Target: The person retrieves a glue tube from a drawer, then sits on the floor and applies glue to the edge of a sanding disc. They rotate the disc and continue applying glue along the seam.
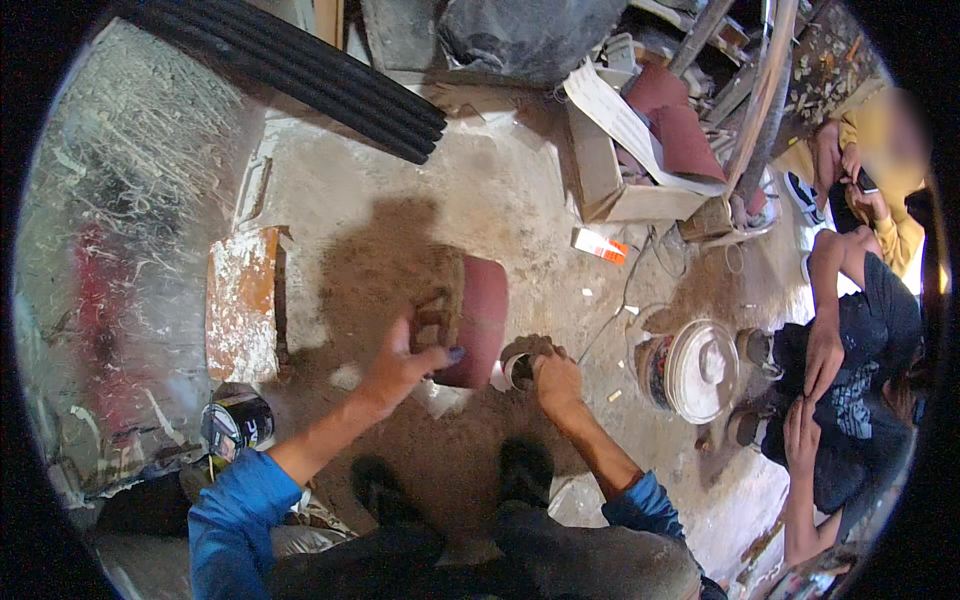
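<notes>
My left hand (408,362) is closed on the near left edge of a maroon piece (484,322). The piece has a curved face and a brown, wood-like back, and it is held above the floor; its exact kind is unclear. Close by on the right, my right hand (557,384) has its fingers wrapped round a small round cup-like container (518,372). Its inside looks dark and its rim pale. The container sits just right of the maroon piece's lower edge, and I cannot tell whether they touch.
A lidded white bucket (705,372) stands right, before a seated person in dark clothes (850,360). Another person in yellow (905,235) sits farther back. Left are a paint-spattered board (242,305) and black can (238,420). Black ridged lengths (300,75) and a box (600,175) lie beyond.
</notes>
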Demonstrator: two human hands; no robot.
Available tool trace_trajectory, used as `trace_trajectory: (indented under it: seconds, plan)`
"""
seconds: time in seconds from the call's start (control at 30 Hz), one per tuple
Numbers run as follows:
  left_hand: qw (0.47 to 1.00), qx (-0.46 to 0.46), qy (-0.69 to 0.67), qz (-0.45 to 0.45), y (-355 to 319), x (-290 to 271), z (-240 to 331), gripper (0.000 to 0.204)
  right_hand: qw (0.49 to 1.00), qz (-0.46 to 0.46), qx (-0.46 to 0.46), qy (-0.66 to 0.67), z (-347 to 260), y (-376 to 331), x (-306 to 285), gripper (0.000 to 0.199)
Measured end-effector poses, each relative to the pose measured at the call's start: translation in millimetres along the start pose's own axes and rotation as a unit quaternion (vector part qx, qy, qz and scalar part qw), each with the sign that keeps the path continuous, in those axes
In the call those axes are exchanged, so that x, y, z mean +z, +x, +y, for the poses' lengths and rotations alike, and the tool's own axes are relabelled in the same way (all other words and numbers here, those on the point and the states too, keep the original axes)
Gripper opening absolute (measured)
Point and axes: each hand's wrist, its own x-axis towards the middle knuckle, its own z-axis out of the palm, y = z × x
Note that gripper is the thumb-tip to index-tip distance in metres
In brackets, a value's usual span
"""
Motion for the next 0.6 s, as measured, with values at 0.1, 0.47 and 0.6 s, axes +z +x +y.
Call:
trace_trajectory:
  seconds: [0.1,0.47,0.6]
  plan:
    - [0.998,0.022,0.034,0.042,2.8,-5.9,9.6,0.076,0.999,-0.038,0.022,-0.001,-2.0,-1.6,-2.0,0.020]
    - [0.999,0.006,-0.006,0.050,2.1,-5.6,30.9,0.078,0.998,-0.031,0.045,0.008,-0.7,3.9,18.3,0.024]
    - [0.999,0.003,-0.017,0.045,1.8,-4.5,29.0,0.078,0.996,0.065,-0.043,0.037,7.1,-2.5,21.4,0.026]
